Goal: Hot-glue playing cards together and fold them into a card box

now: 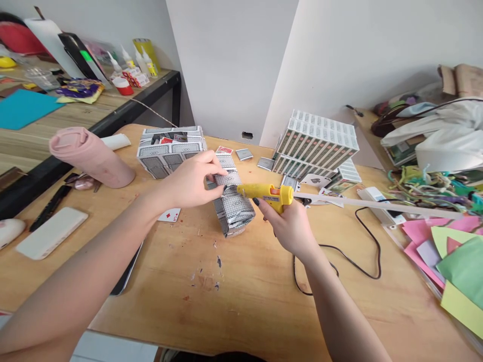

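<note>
My right hand [289, 221] is wrapped round the handle of a yellow hot glue gun [266, 193], with a long pale glue stick [362, 202] sticking out of its back. The gun's nozzle points left and meets a small structure built of folded playing cards [236, 208], grey-patterned backs outward. My left hand [196, 178] pinches a card at the structure's upper part, close to the nozzle; the fingertips partly hide it. Behind my left hand stands a larger box made of playing cards [171, 151], its top open with loose cards inside.
Stacked card packs [317, 146] stand at the back right, loose cards beside them. A pink tumbler [94, 158], a white power bank [53, 233] and a dark phone [128, 269] lie or stand left. The black cord [372, 274] loops right, near coloured paper [462, 274].
</note>
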Action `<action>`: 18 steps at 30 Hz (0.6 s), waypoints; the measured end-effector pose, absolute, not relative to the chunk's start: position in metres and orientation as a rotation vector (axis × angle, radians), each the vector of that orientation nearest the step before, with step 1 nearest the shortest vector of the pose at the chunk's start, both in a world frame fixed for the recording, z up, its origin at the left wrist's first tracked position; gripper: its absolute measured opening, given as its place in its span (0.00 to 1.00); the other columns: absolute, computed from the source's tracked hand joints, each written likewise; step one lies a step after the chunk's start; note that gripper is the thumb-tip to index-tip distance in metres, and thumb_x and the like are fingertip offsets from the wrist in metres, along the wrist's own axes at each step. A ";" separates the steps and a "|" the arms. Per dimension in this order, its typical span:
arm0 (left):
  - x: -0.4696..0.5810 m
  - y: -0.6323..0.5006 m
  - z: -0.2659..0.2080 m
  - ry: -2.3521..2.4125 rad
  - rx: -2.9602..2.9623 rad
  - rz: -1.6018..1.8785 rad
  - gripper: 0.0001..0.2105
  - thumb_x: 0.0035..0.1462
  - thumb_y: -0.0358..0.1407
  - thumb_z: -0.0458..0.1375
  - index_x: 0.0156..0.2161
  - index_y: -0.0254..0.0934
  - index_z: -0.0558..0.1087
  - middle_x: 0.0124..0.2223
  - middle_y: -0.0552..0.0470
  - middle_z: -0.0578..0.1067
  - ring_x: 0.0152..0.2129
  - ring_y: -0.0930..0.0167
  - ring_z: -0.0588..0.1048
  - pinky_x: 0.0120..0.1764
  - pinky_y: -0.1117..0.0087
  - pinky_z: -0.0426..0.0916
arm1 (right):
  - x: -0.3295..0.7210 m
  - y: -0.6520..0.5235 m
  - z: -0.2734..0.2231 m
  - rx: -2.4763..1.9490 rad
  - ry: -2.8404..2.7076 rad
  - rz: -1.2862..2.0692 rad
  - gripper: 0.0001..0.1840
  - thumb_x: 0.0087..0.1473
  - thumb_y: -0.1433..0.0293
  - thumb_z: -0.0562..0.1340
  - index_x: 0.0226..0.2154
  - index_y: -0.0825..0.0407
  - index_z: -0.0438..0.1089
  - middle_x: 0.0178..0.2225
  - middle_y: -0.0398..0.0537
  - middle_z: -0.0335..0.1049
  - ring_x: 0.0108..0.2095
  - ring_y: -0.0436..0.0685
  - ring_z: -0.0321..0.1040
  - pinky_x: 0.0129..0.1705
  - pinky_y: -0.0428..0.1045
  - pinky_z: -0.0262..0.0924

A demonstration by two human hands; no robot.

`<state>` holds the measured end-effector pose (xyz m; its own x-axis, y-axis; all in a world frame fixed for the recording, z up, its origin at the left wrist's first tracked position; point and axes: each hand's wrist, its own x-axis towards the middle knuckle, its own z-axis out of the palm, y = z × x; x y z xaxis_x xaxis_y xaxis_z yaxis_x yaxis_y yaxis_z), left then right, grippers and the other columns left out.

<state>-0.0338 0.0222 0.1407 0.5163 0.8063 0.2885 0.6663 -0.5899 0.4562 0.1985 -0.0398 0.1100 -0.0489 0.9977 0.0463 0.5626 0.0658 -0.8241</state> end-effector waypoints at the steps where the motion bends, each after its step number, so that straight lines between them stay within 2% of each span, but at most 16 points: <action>1: -0.035 0.023 0.141 1.221 2.464 0.676 0.12 0.52 0.36 0.56 0.41 0.37 0.77 0.39 0.50 0.70 0.35 0.70 0.71 0.41 0.65 0.69 | 0.199 -0.038 0.109 -1.558 -1.668 0.881 0.20 0.55 0.52 0.57 0.28 0.52 0.68 0.18 0.42 0.65 0.18 0.51 0.61 0.22 0.46 0.54; 10: -0.048 0.031 0.140 1.094 2.347 0.551 0.15 0.54 0.37 0.57 0.46 0.40 0.76 0.45 0.49 0.69 0.39 0.69 0.72 0.45 0.63 0.72 | 0.203 -0.028 0.103 -1.538 -1.451 1.191 0.27 0.48 0.45 0.61 0.24 0.52 0.64 0.18 0.41 0.64 0.13 0.45 0.52 0.13 0.44 0.50; 18: -0.047 0.031 0.136 1.121 2.375 0.533 0.15 0.57 0.37 0.56 0.48 0.40 0.75 0.47 0.48 0.69 0.45 0.67 0.70 0.54 0.59 0.66 | 0.200 -0.030 0.106 -1.516 -1.427 1.266 0.26 0.48 0.45 0.62 0.23 0.52 0.61 0.17 0.37 0.61 0.12 0.44 0.52 0.12 0.42 0.49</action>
